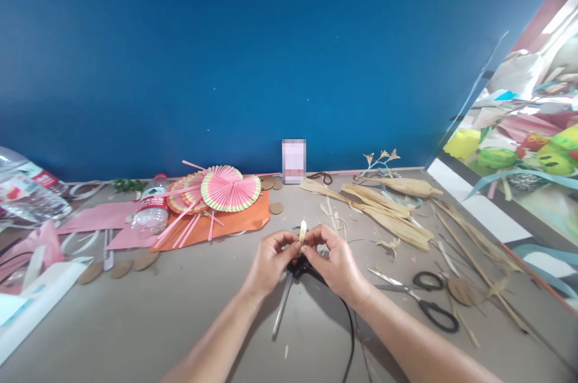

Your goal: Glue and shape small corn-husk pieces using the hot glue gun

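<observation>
The left hand (pixel 270 259) and the right hand (pixel 334 259) meet over the middle of the grey tabletop (pixel 180 311), toward its near edge, fingertips pressed together on a small pale folded strip of dried leaf (pixel 303 231) that stands upright between them; each hand pinches it from its own side. Just under the hands lies a black-bodied tool with a silver metal nozzle (pixel 283 305), probably a glue gun, and its black cord (pixel 350 335) runs off toward the near edge. To the right of the right wrist lie black-handled scissors (pixel 424 298), and beyond them long dried straw-coloured leaves (pixel 388 211) spread toward the right edge. Toward the far edge on the left sit pink and green pleated paper fans (pixel 228 190) on an orange paper sheet (pixel 235 223), with a clear plastic water bottle (pixel 151 208) just beside them. The likely trouble is that the thin leaf piece splits or springs out of the pinch if squeezed unevenly, and, if the tool below is hot, a lowered knuckle could be burned or the cord snagged by the forearm.
</observation>
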### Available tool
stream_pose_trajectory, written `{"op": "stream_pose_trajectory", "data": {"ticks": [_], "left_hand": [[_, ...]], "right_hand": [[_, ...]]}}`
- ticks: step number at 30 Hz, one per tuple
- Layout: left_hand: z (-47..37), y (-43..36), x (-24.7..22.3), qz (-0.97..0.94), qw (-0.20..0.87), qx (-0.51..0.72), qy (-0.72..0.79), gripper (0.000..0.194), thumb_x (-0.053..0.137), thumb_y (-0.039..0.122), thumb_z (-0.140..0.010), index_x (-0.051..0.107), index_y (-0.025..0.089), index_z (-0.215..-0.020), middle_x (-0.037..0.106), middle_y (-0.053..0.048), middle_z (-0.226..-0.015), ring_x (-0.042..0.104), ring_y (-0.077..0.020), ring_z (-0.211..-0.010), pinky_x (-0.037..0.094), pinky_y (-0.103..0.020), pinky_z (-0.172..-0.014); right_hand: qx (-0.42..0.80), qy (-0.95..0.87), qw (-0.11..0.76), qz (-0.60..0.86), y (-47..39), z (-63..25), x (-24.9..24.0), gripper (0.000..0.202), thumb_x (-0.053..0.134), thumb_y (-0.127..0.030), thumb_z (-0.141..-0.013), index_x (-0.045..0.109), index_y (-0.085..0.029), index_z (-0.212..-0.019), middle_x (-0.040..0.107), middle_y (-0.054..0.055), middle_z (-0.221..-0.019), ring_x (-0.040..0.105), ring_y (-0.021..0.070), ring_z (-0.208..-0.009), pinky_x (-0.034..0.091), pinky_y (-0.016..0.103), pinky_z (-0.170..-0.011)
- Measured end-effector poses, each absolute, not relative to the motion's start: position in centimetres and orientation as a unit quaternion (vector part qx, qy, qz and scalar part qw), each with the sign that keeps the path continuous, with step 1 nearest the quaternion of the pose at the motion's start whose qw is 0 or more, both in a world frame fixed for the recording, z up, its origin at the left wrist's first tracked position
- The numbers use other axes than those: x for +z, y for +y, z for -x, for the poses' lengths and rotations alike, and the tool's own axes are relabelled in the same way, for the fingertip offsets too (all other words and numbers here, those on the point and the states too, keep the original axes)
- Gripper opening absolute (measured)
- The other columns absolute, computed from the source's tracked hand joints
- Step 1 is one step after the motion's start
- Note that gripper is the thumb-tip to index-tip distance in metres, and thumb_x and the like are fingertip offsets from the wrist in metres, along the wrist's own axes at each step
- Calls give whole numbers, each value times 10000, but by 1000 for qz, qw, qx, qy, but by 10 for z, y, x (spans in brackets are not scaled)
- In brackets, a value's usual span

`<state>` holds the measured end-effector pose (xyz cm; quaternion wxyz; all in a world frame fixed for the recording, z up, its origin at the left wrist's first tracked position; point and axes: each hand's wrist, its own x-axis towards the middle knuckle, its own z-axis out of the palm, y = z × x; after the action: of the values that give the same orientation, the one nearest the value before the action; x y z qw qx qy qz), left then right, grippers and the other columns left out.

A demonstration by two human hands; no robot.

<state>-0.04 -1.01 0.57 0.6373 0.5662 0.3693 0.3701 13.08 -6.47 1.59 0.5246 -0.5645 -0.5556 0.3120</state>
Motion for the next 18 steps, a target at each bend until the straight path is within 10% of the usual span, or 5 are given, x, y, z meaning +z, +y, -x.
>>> {"op": "stream_pose_trajectory", "data": {"ticks": [18], "left_hand": [[2,-10,3,-610,593,382,362,126,669,262,-685,660,138,-700,601,-19,-643,531,-121,-584,416,-212,-546]], "right_hand": [[280,-568,521,572,-65,-132,16,53,493,-178,-742,502,-189,-691,509,-22,-638,496,115,-600,417,220,-545]]}}
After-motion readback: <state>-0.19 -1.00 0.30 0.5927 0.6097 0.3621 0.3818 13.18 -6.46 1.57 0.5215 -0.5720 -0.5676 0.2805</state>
